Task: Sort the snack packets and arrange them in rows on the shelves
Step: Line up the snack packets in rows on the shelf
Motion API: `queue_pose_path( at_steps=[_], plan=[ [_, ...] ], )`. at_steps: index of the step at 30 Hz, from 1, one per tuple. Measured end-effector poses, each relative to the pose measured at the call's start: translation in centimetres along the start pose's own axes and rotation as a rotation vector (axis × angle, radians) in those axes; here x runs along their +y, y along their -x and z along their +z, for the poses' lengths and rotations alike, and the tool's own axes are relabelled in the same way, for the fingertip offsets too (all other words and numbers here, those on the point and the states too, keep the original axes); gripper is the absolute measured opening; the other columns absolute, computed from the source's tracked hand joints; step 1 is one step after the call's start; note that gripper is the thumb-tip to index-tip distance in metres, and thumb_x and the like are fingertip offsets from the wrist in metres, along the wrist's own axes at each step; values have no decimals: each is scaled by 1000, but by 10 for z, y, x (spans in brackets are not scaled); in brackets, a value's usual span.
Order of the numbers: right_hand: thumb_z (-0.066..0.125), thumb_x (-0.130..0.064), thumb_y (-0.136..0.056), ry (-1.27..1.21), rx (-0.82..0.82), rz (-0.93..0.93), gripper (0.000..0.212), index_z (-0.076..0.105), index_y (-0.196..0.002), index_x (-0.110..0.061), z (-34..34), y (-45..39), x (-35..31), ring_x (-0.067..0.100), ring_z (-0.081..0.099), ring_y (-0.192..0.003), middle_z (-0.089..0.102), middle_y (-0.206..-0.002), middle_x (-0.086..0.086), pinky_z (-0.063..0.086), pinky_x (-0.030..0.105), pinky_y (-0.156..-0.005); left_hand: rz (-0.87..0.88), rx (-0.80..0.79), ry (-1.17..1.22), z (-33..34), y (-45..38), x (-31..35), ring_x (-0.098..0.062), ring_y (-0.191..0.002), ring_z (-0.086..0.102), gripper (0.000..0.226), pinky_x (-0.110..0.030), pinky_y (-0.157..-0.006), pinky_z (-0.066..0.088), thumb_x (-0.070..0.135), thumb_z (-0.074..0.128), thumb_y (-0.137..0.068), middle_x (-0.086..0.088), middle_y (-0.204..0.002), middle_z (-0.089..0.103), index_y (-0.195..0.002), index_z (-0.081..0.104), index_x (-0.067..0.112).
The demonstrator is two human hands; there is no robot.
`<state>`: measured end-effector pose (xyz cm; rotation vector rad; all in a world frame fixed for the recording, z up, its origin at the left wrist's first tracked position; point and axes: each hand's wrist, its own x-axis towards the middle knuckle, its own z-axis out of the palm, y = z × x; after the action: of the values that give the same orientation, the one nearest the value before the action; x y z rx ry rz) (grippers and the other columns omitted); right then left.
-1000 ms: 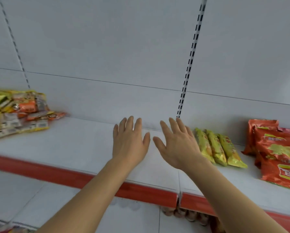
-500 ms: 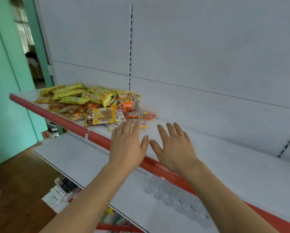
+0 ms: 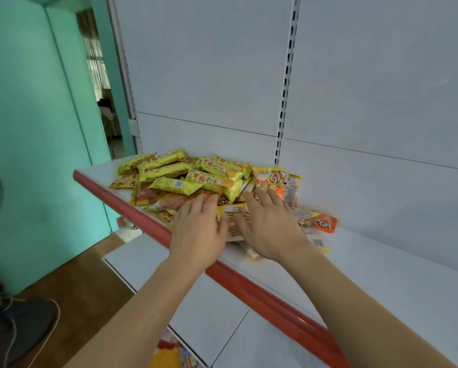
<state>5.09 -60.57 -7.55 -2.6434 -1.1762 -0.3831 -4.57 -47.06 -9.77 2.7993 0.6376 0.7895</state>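
Where the white shelf with its red front edge runs from the middle left of the frame down to the lower right, a loose pile of snack packets lies heaped at the shelf's left end, just above the middle of the frame. Long yellow packets make up the top and left of the heap, lying crosswise over one another, while an orange packet with a cartoon face sits at the right side of the pile and another orange packet lies flat further right. Both bare forearms reach up from the bottom of the frame. At the centre, the left hand is palm down with its fingers straight and slightly spread, the fingertips resting on the near edge of the pile; whether they press on it cannot be told. Just to its right, the right hand is also palm down and released, fingers extended over a pale packet with printed lines that shows between the two hands. Neither hand grasps anything. A lower white shelf shows beneath the red edge, and a green wall fills the left of the frame.
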Motion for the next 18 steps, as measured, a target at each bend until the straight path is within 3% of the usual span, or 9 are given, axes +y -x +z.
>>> queue_pose_path(
  at_steps=[8,12,18],
  plan=[
    [36,-41,-104,71,-11,-7,56,28,-155,-18,29,-97,-33,32,21,-149,34,-158,8,25,52,-120,11,-18,19,19,-71,-69,-31,-143,42,56,-48,-116,37,44,43,-106,-9,-154,48,-154,43,13],
    [43,-39,-103,147,-15,97,50,40,-149,-21,38,-131,-47,33,34,-140,45,-149,7,34,51,-113,89,-94,50,29,-108,-94,-29,-143,42,57,-44,-116,37,46,39,-107,-7,-153,49,-155,41,15],
    [52,-48,-96,273,-61,233,43,55,-136,-30,37,-155,-55,29,42,-130,52,-133,5,37,48,-109,201,-211,136,17,-152,-109,-28,-104,63,49,-44,-84,55,57,39,-104,-1,-103,71,-117,66,19]
  ],
)
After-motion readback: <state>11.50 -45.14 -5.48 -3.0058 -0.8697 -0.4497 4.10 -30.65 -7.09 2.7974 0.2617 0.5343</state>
